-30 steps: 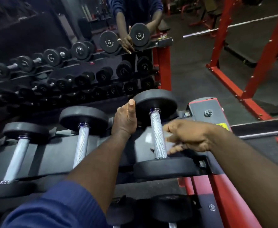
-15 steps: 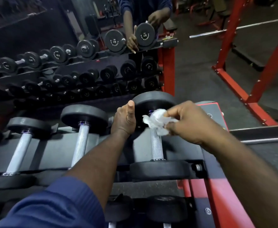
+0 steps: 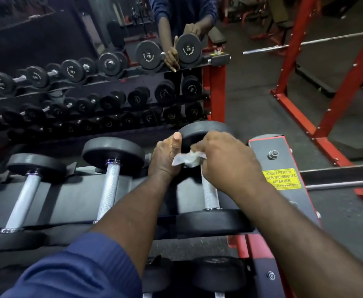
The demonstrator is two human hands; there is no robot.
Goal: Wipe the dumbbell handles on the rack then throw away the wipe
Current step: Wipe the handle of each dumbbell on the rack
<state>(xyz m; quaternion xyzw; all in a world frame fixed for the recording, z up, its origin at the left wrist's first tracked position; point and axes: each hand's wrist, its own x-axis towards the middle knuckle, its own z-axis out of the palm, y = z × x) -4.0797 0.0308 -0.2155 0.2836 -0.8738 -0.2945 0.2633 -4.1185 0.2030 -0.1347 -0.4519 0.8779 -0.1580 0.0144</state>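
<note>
Right hand (image 3: 225, 162) is clenched around a crumpled white wipe (image 3: 188, 160), wrapping it over the far end of the knurled steel handle (image 3: 209, 194), centre frame. I see the wipe bulging out to the left and touching the left hand (image 3: 165, 158). That hand sits beside the dumbbell (image 3: 213, 220), thumb upright against its matte black far disc. Its fingers are hidden, so I cannot tell its grip. The dumbbell lies on the grey rack (image 3: 283, 147). A yellow rectangular sticker (image 3: 281, 179) is on the rack's end plate, right of centre.
</note>
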